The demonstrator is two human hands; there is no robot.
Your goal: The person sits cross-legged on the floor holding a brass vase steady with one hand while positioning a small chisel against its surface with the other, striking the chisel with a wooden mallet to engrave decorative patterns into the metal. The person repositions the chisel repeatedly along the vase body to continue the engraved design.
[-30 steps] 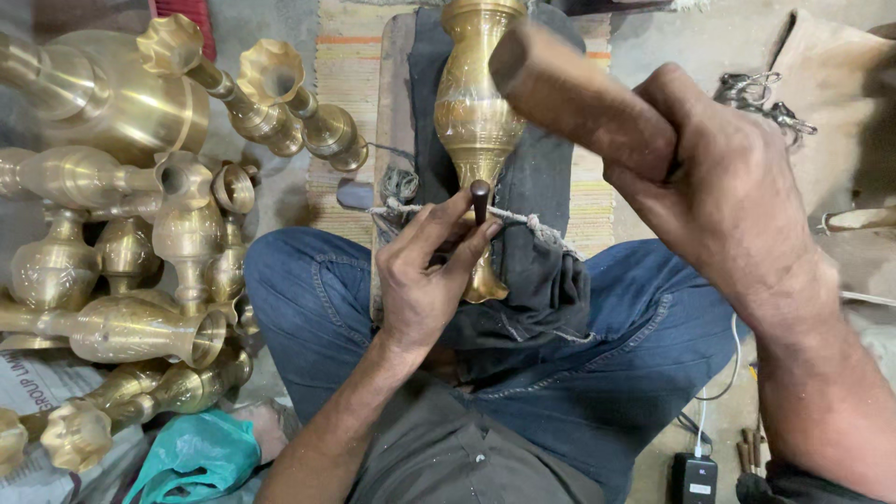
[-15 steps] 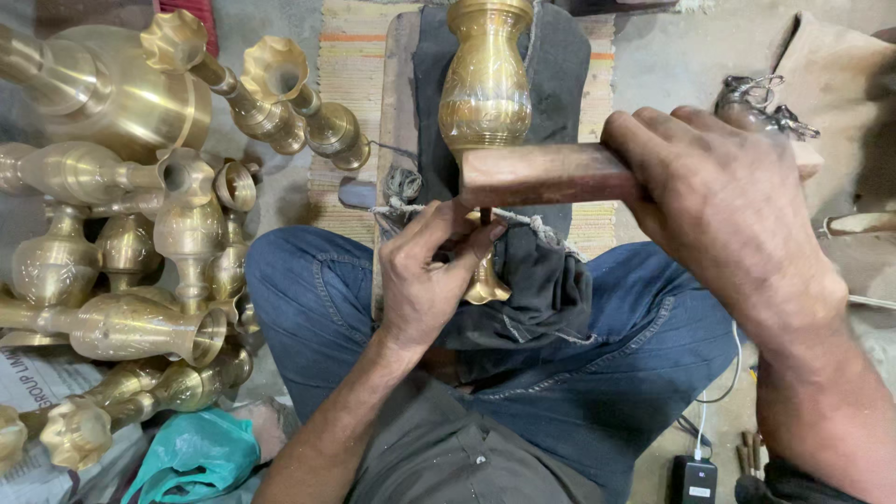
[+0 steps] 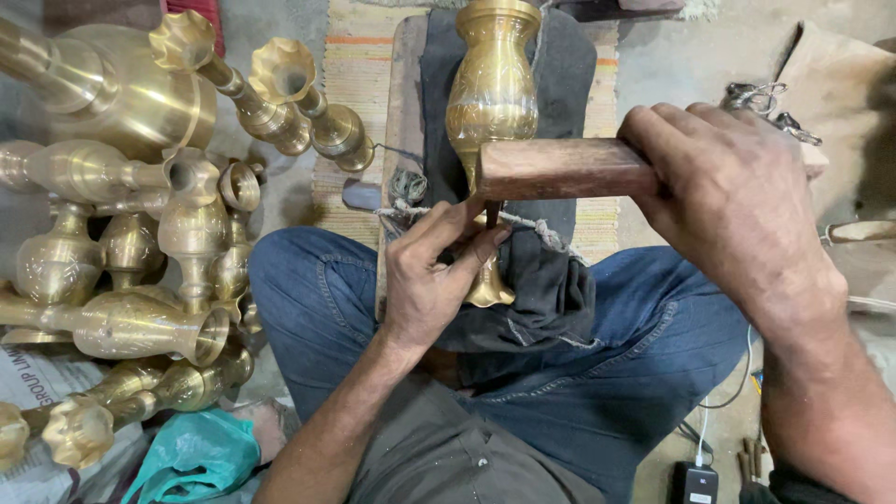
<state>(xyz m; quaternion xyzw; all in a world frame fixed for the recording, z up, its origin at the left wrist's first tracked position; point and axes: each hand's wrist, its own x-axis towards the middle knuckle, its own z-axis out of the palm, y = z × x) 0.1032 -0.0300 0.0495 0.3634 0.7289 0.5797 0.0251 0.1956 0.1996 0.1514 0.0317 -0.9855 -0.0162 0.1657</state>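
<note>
- The right hand [image 3: 737, 201] is now holding the wooden mallet block [image 3: 560, 168] level, its underside resting on the top of the thin punch [image 3: 492, 217]; a second ago the block was raised and tilted well above the work, and half a second ago it was coming down.
- The fingers of that hand are wrapped tight round the far end of the block.
- The left hand [image 3: 431, 271] is staying almost where it was, its fingertips [image 3: 485, 245] pinching the dark punch upright against the stem of the brass vase [image 3: 492, 103].
- The vase is lying lengthwise on a dark cloth [image 3: 551, 280] over a wooden board [image 3: 403, 103], between the person's knees in blue jeans [image 3: 308, 289], its flared foot towards the person and its wide mouth away.
- A frayed cord [image 3: 537, 227] is running across the stem, just beside the punch.
- Judging from this, a blow is just landing, so one more mark is being driven into the brass and the engraving is still in progress; how much of the pattern remains cannot be told.
- At the person's left, a crowd of other brass vases [image 3: 121, 224] is lying and standing on the floor, with a teal bag [image 3: 191, 457] near them.
</note>
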